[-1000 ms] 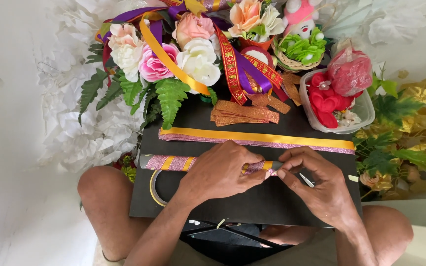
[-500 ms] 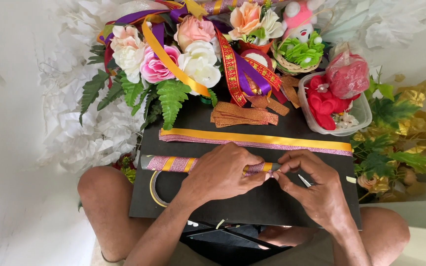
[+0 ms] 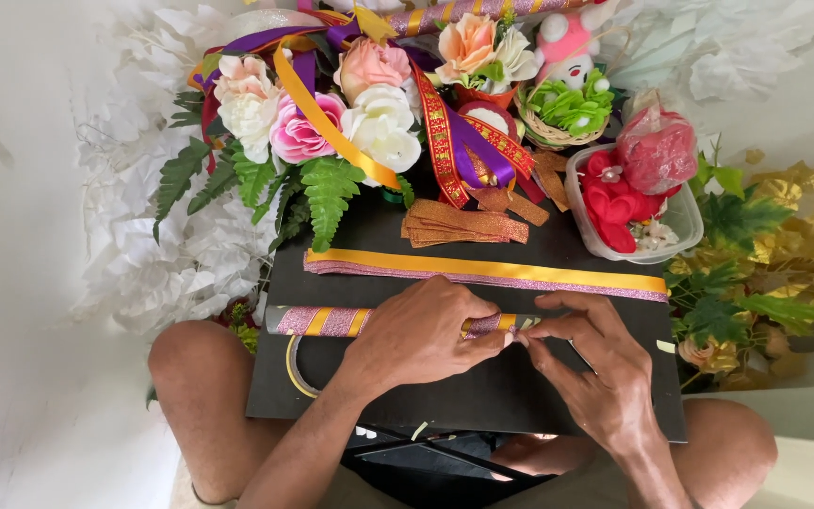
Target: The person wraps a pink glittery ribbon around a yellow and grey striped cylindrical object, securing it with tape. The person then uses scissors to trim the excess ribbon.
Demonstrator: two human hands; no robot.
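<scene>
Head view, work surface: black board (image 3: 482, 415) laid flat across both bare knees, low in the frame, probably to serve as a lap table within easy reach.
Head view, wrapped stick (image 3: 332, 321): lying crosswise at centre left of the frame, spiralled in glittery pink and orange ribbon; left end free, right end hidden under the hands.
Head view, left hand (image 3: 421, 335): palm down over the stick's middle, pressing it to the board, fingers curled toward the right end; apparently pinning the wrap so it cannot unwind.
Head view, right hand (image 3: 595, 372): at lower right of centre, thumb and forefinger pinched together at the stick's right tip, meeting the left fingertips; what sits in the pinch too small to tell.
Head view, stick relative to hands: beneath the left palm, running out leftward; tip right at the right hand's pinch.
Head view, long strip (image 3: 482, 269): orange band edged in pink glitter, flat on the board just above the hands, apart from them.
Head view, brown ribbon pieces (image 3: 463, 223): stacked above the strip, centre frame.
Head view, artificial flowers (image 3: 332, 123): massed at upper left with fern leaves.
Head view, clear tub (image 3: 680, 226): upper right, holding red blossoms.
</scene>
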